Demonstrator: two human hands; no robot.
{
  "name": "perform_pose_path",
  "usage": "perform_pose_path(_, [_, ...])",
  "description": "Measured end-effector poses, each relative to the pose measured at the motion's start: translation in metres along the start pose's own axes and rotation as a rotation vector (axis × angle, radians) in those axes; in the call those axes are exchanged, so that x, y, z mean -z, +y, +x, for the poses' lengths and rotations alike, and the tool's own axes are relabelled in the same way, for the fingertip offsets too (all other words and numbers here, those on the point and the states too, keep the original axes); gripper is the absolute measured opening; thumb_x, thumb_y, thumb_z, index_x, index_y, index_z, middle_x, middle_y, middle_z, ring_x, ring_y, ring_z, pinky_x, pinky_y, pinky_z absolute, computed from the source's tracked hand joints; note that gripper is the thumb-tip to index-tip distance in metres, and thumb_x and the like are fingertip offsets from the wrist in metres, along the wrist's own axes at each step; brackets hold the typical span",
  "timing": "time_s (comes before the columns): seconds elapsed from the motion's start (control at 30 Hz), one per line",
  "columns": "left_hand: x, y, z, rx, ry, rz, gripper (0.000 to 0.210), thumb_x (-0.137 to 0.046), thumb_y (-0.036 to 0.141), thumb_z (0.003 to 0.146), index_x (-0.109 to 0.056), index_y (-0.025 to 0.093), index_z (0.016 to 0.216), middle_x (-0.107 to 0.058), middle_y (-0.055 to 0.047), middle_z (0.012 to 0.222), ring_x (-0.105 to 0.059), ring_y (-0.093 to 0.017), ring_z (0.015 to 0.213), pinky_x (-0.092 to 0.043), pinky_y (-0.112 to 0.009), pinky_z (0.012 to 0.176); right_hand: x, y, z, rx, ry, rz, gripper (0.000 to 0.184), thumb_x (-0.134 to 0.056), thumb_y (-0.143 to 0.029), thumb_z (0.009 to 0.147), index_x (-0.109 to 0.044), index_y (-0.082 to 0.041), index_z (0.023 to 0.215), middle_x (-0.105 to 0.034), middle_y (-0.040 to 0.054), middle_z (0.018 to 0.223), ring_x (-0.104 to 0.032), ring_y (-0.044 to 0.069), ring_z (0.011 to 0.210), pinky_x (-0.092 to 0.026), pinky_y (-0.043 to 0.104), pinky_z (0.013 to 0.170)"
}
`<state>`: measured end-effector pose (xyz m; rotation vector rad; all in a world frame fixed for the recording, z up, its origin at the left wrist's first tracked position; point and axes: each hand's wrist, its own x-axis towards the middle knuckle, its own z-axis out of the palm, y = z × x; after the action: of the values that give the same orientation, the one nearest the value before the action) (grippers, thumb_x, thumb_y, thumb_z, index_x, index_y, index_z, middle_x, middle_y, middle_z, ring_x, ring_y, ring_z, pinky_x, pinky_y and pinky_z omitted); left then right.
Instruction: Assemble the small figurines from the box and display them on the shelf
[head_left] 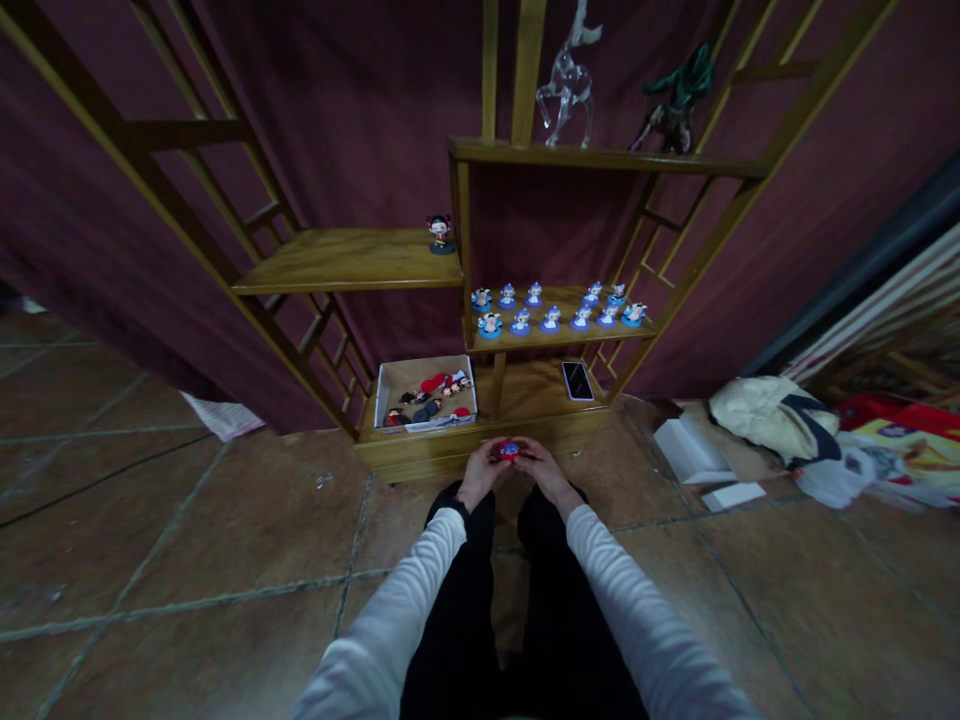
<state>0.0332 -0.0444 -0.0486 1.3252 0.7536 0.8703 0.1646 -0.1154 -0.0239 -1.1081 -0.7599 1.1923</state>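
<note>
Between my two hands is a small red figurine with a blue patch, held in front of the low shelf edge. My left hand closes on its left side, and my right hand grips it from the right. The fingers hide part of it. Just beyond my left hand sits a shallow cardboard box with several red and black figurines lying loose inside. A dark-haired figurine stands upright on the left middle shelf.
Two rows of small blue and white figurines stand on the right shelf, above a phone. A clear horse figure and a dark green figure occupy the top. White boxes and a cloth bag lie on the floor at right.
</note>
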Motion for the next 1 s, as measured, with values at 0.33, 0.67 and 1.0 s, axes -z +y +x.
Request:
perform_pose_path(0.33, [-0.001,0.007,-0.003,-0.055,-0.008,-0.056,0.042,-0.068,0.01,0.061,-0.066,0.017,0.102,-0.069,-0.008,0.098,-0.063,-0.018,0.089,-0.047,-0.036,0.087,0.0,-0.002,0.002,0.076,-0.001,-0.041,0.04,-0.072,-0.022,0.055,-0.067,-0.025,0.095,-0.068,0.0014,0.1,-0.059,0.02,0.094,-0.044,0.036,0.088])
perform_pose_path(0.67, [0.002,0.016,-0.005,-0.11,0.004,0.037,0.037,-0.058,0.008,0.065,-0.07,0.018,0.099,-0.071,-0.006,0.098,-0.064,-0.019,0.094,-0.046,-0.038,0.092,0.002,0.0,0.0,0.015,-0.021,0.038,0.04,-0.072,-0.025,0.059,-0.068,-0.025,0.098,-0.068,0.003,0.105,-0.06,0.021,0.097,-0.047,0.037,0.085])
perform_pose_path(1.0, [-0.002,0.019,-0.009,-0.092,0.078,0.113,0.041,-0.053,0.003,0.066,-0.068,0.018,0.101,-0.072,-0.004,0.087,-0.066,-0.015,0.083,-0.05,-0.031,0.083,0.002,-0.008,-0.002,-0.066,0.015,0.104,0.031,-0.069,-0.033,0.065,-0.07,-0.023,0.095,-0.068,0.0052,0.103,-0.062,0.02,0.09,-0.049,0.033,0.079])
